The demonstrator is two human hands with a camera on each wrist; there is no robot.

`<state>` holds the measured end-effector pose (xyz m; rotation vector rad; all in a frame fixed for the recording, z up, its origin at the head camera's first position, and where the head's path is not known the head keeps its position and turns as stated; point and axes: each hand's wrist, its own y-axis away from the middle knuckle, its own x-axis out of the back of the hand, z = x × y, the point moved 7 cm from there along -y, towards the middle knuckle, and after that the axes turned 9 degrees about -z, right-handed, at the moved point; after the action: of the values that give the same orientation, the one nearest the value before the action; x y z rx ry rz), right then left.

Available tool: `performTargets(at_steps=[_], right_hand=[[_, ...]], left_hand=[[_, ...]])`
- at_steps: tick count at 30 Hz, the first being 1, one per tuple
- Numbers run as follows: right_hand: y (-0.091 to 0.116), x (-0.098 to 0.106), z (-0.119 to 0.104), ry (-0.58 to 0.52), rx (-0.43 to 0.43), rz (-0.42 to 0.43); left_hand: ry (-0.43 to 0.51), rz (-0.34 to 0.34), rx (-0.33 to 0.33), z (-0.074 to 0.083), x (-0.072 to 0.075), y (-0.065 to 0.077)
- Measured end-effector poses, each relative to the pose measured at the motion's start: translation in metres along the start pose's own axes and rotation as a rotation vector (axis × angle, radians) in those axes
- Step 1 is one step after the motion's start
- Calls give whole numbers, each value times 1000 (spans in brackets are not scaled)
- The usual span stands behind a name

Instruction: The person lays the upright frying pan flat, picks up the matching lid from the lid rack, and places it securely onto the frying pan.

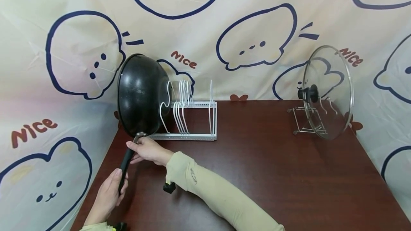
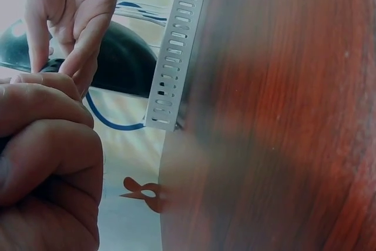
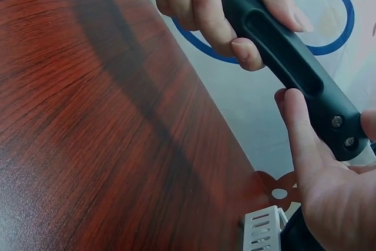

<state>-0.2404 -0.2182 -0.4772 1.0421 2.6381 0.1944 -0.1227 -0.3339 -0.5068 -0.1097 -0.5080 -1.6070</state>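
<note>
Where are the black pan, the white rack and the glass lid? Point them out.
Black pan [image 1: 142, 95], head view: outside of its bowl.
White rack [image 1: 184, 137], head view: front rail.
Glass lid [image 1: 330, 86], head view: clear pane right of its knob.

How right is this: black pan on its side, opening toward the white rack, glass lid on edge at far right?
The opening is wrong: in the head view, the black pan opens away from the white rack, its rounded outside toward it. The pan is on its side and the glass lid on edge at far right.

left grip [image 1: 107, 193] + right grip [image 1: 150, 150]: wok handle [image 1: 126, 161] | wok [image 1: 142, 95]: sideways, left end of rack [image 1: 184, 137]
</note>
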Motion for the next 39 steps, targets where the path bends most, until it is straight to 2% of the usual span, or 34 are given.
performTargets(at_steps=[6,15,22,34,39], right_hand=[[0,-1,-3,8,-6,-4],[1,-4,-3,-9,-10,-12],[5,-4,-9,-18,12,-14],[7,-1,-12,24,8,-18],[6,-3,-12,9,10,-27]], left_hand=[[-15,9,-10,4,2,1],[-35,14,33,1,2,3],[-28,24,-22,3,2,3],[-29,20,-37,9,1,3],[-38,25,-48,12,0,5]])
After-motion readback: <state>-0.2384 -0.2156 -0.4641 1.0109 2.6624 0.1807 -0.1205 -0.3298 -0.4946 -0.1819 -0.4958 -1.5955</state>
